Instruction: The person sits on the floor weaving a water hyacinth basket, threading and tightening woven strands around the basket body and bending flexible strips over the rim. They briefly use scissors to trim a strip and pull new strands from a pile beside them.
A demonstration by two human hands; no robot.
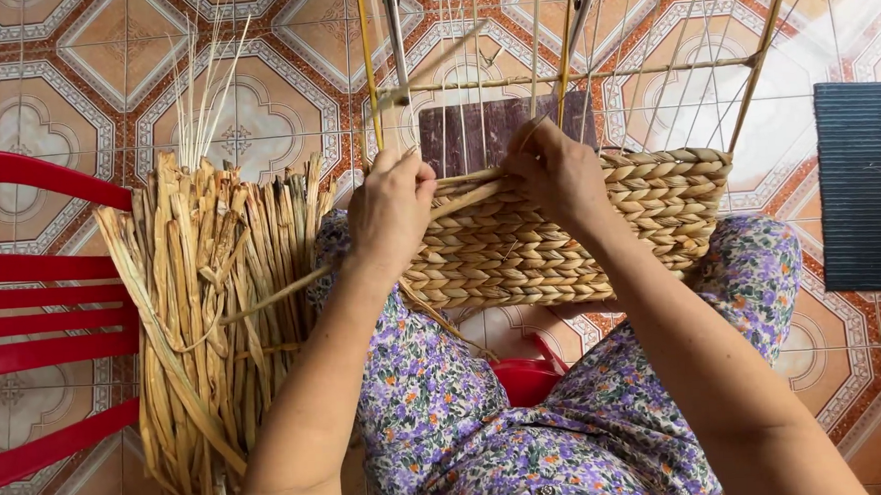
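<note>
- The basket (569, 237) sits on the person's lap, above the floor (77, 85). Its woven wall is partly built, and bare wire uprights (551, 55) rise from it.
- The left hand (389, 210) is clenched on a flat strand (473, 189) at the top row. The right hand (556, 173) pinches the same strand where it passes an upright.
- Risk: if the fingers (413, 174) slacken, the strand may spring back, leaving that row looser than the tight braids below.
- Risk: pulling too hard could bend the thin uprights inward and skew the wall. The far-side rods already lean.
- Risk: a dry strand may crack at the fold if it is bent sharply round the wire.
- The bundle (216, 317) of spare reeds leans against the red chair (37, 295) to the left. One strand (274, 296) trails from it toward the lap and could snag under the left forearm, dragging the bundle over.
- A dark mat (864, 184) lies well apart on the right.
</note>
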